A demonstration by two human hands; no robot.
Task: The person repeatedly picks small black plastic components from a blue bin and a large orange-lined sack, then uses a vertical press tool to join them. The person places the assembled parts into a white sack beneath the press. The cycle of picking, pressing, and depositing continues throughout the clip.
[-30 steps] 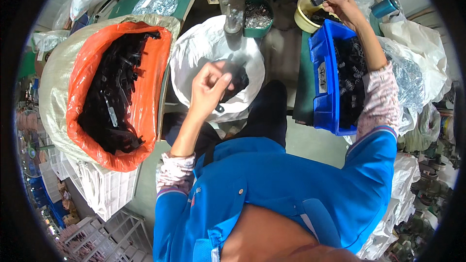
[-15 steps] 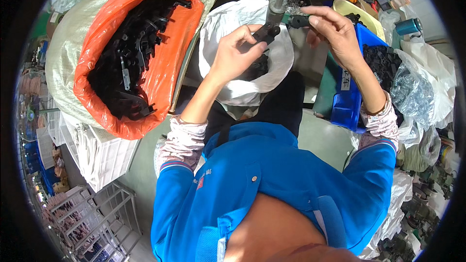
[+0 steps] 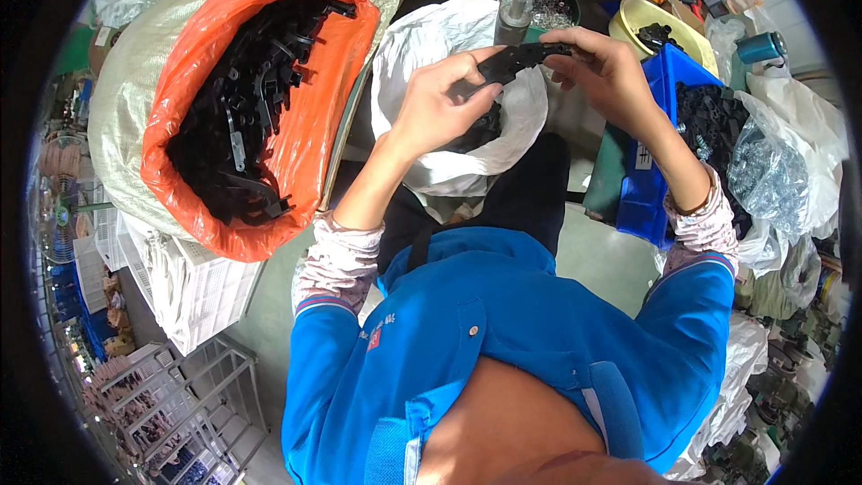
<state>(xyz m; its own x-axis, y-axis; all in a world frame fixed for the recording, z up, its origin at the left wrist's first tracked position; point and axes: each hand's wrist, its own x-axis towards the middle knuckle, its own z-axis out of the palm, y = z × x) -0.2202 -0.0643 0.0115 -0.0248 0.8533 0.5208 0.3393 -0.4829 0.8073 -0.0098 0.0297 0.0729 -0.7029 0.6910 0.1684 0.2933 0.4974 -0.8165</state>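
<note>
My left hand (image 3: 433, 106) is closed on a long black plastic part (image 3: 505, 65), thumb below and fingers above, over the white bag. My right hand (image 3: 612, 79) pinches a smaller black plastic piece (image 3: 555, 48) against the far right end of that part. The two pieces touch or overlap; whether they are joined I cannot tell. Below them a white bag (image 3: 449, 175) stands open with black parts inside. Just beyond the hands rises the metal post (image 3: 515, 7) of a machine.
At the left, a big sack with an orange liner (image 3: 310, 153) holds many black parts. A blue bin (image 3: 639, 202) of black parts stands at the right, beside a yellow bowl (image 3: 628, 22) and a clear bag of small metal pieces (image 3: 772, 166). A dark dish (image 3: 561, 4) sits behind the post.
My right hand has moved left and slightly down, bringing its small black piece from apart to against the long part. The long part has tilted a little; my left hand keeps its grip.
</note>
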